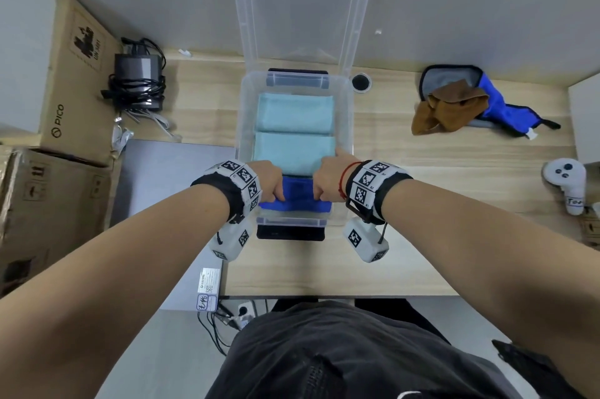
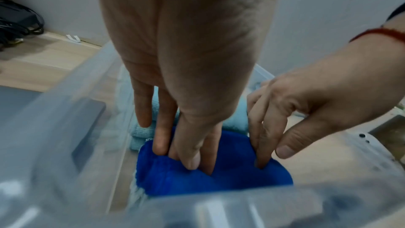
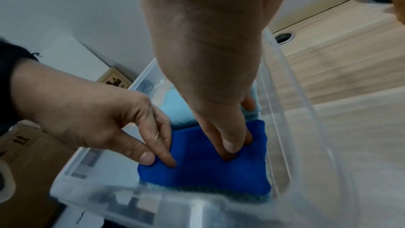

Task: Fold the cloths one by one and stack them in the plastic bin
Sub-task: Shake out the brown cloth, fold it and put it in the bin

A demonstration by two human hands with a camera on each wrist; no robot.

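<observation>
Head view, with both wrist views. The clear plastic bin (image 1: pixel 344 113) stands open on the wooden counter (image 1: pixel 422 171), its lid (image 1: pixel 302 2) raised against the wall behind it. Inside the bin, a folded dark blue cloth (image 1: pixel 297 192) lies at the end nearest the person; two folded light blue cloths (image 1: pixel 293 132) lie side by side beyond it, toward the lid.

The left hand (image 1: pixel 269 182) reaches into the bin's near end. Its grip is nearly closed: the thumb and fingers (image 2: pixel 161 134) point down and pinch a raised fold at the left part of the dark blue cloth. The right hand (image 1: pixel 329 179) reaches in beside it. Its fingers (image 3: pixel 211 133) extend downward and press into the right part of the same cloth, with the thumb close against them; whether this grip nips the fabric or only presses it cannot be told from the wrist views. A light blue edge shows under the dark blue cloth at the bin's near wall.

To the right of the bin, well apart from it, a brown cloth (image 1: pixel 449 109) lies crumpled on a blue and grey bag (image 1: pixel 496 100). Farther right rests a white controller (image 1: pixel 568 184). To the left of the bin lie a black power adapter (image 1: pixel 138 77) with coiled cable and cardboard boxes (image 1: pixel 74 80).
</observation>
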